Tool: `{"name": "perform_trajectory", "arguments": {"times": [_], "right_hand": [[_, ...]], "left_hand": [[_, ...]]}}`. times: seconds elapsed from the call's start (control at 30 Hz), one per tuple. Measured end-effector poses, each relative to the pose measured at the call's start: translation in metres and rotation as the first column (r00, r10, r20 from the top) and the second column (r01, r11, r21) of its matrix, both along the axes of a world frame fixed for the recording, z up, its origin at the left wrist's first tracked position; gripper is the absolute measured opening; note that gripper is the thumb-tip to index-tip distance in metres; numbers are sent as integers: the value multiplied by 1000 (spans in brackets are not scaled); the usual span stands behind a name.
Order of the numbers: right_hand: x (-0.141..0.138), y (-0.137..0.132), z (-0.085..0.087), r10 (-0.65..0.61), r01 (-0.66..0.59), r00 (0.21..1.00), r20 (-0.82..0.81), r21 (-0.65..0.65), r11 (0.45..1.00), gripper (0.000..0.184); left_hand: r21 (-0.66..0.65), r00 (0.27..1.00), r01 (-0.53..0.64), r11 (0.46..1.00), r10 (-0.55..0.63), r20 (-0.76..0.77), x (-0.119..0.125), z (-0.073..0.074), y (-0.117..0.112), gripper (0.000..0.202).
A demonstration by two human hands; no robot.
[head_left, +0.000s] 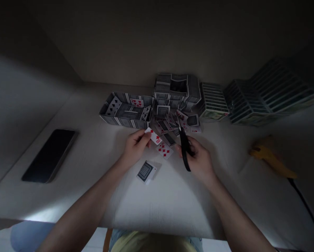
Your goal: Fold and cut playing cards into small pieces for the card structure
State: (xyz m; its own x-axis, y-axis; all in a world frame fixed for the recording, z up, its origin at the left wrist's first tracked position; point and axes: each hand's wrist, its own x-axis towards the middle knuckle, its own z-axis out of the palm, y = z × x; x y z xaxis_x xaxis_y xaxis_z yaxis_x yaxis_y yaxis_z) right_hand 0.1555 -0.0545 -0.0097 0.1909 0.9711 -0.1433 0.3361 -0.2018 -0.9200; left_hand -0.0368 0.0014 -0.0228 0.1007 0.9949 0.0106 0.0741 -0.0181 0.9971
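Note:
My left hand (135, 148) pinches a playing card, the ten of diamonds (154, 136), by its edge. My right hand (199, 161) grips a pair of black-handled scissors (185, 147), whose metal tip points into a loose heap of cut and whole cards (169, 124). Between my hands, a diamond card (164, 150) lies face up. A face-down card (145, 172) sits nearer me, below my left hand. Behind the heap stand open box-like constructions made of cards (126, 110).
A dark smartphone (49, 155) lies on the pale table (172, 206) at left. Stacked card structures (274, 94) line the back right, and a yellow tool (272, 157) with a black cable (304, 203) lies at right. A wall rises behind the table.

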Motion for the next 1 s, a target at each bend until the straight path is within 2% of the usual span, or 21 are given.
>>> {"name": "perform_trajectory", "arguments": {"times": [0.07,0.17,0.3,0.4,0.47,0.6,0.8,0.9,1.0], "right_hand": [[6,2,-3,-18,-10,939,343,78,997,43],[10,3,-6,17,-82,790,613,78,994,47],[11,3,-6,31,-125,638,770,63,990,49],[13,2,-5,36,-172,555,831,73,982,48],[14,1,-5,46,-190,529,848,65,980,48],[14,1,-7,41,-162,528,848,53,985,47],[14,2,-12,10,-180,593,805,121,976,40],[15,2,-11,-15,-178,651,759,172,969,32],[9,0,-8,-72,-160,774,629,305,939,24]], "left_hand": [[16,1000,10,1000,-9,-29,0,1,0,27],[26,998,19,999,-17,-63,0,2,-1,27],[43,996,-8,999,11,-84,1,5,-2,25],[47,993,-110,993,112,-40,0,6,-1,15],[43,984,-179,983,178,30,-1,7,2,10],[16,968,-232,973,229,103,-4,3,7,16],[32,988,-155,987,155,-7,-4,-2,6,9],[31,996,-78,996,80,-50,-2,-2,2,15],[33,996,-4,999,7,-94,1,0,-3,23]]}}
